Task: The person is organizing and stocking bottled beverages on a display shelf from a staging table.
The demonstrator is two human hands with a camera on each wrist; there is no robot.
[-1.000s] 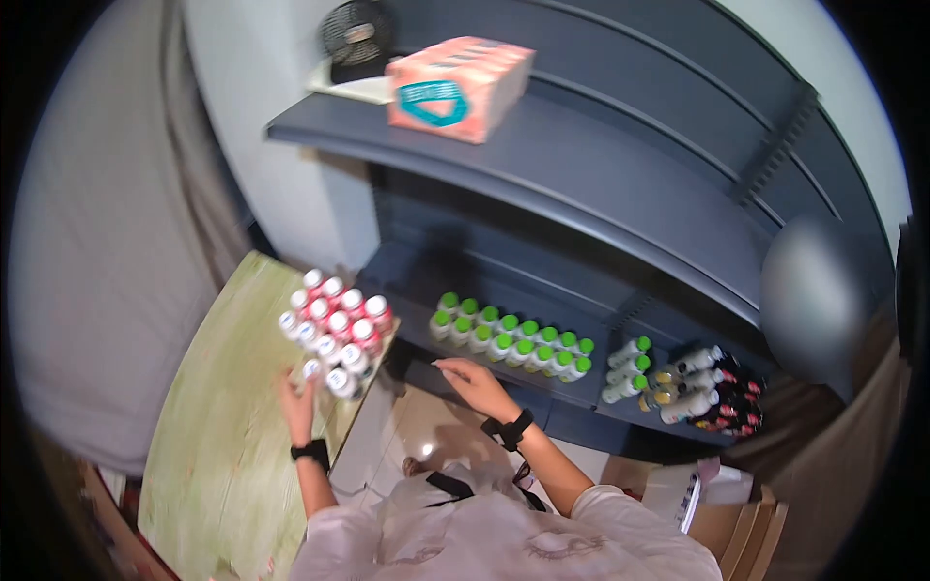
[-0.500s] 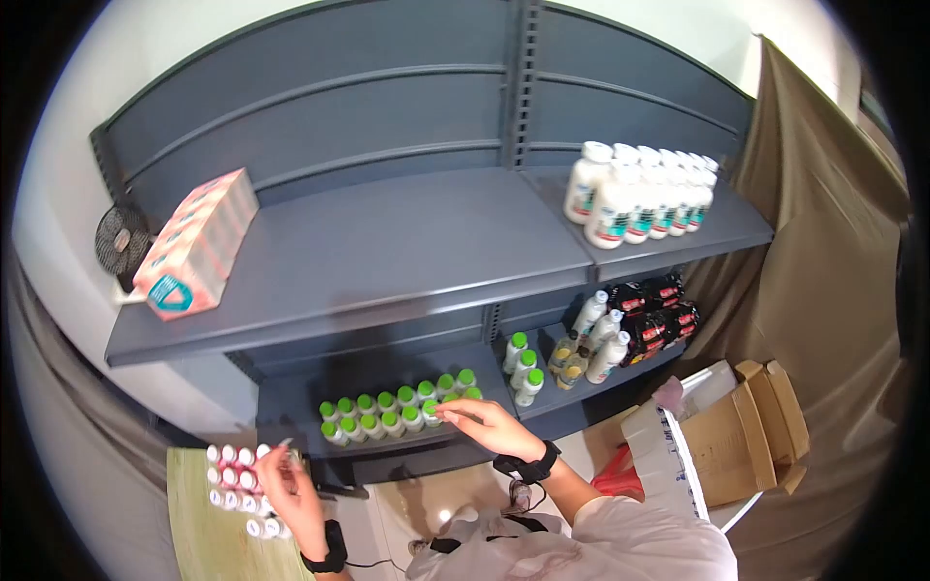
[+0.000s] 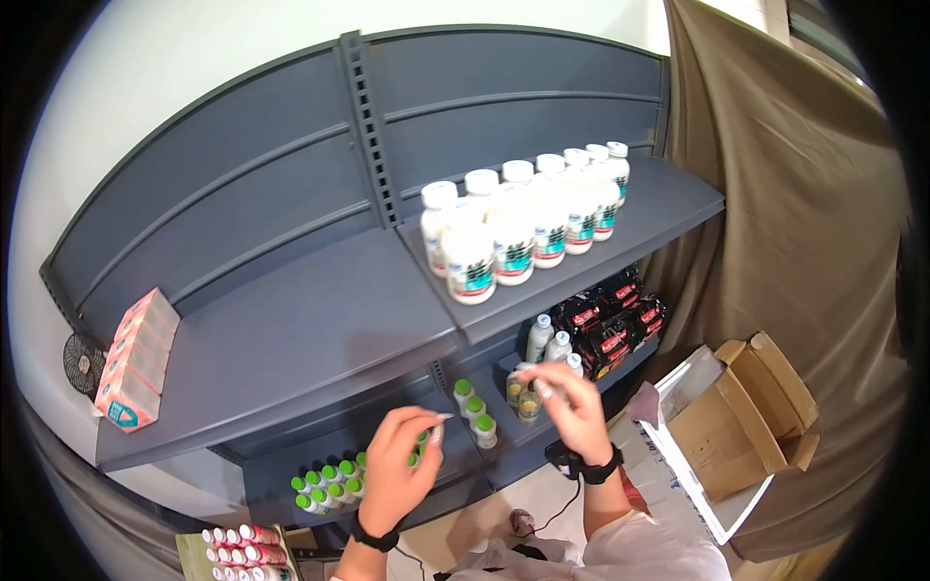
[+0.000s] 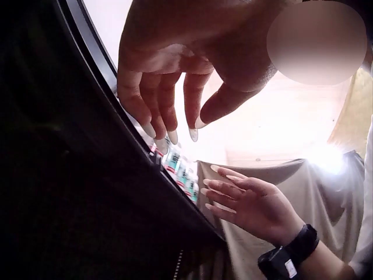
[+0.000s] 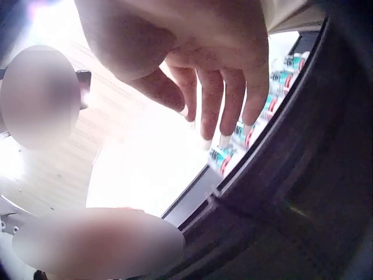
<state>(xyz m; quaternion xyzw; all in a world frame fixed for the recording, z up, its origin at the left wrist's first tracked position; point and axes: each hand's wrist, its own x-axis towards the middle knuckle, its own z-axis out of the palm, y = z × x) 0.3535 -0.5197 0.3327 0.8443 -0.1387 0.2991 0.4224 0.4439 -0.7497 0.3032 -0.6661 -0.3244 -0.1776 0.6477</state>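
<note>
Both hands are in the air before the shelf edge, with nothing held. In the head view my left hand [image 3: 397, 470] overlaps the row of green-capped bottles [image 3: 334, 490] on the lower shelf. My right hand [image 3: 578, 416], further right, is in front of small yellowish bottles [image 3: 528, 405] there. The left wrist view shows the left fingers [image 4: 167, 99] loosely bent, thumb near a fingertip. Loosely extended fingers [image 5: 211, 111] show on the right hand in its own wrist view. White bottles with teal and red labels [image 3: 513, 254] stand in rows on the upper shelf.
A pink tissue pack [image 3: 140, 363] and a small black fan [image 3: 83, 363] are at the far left. Red-and-white bottles [image 3: 262, 554] stand on a table below. Black packs [image 3: 608, 339] fill the lower shelf's right end; an opened cardboard box [image 3: 727, 436] lies beyond.
The head view has swung right, bringing the white bottles nearer the middle. The left hand has left the red-and-white bottles on the table; both hands are now before the shelf.
</note>
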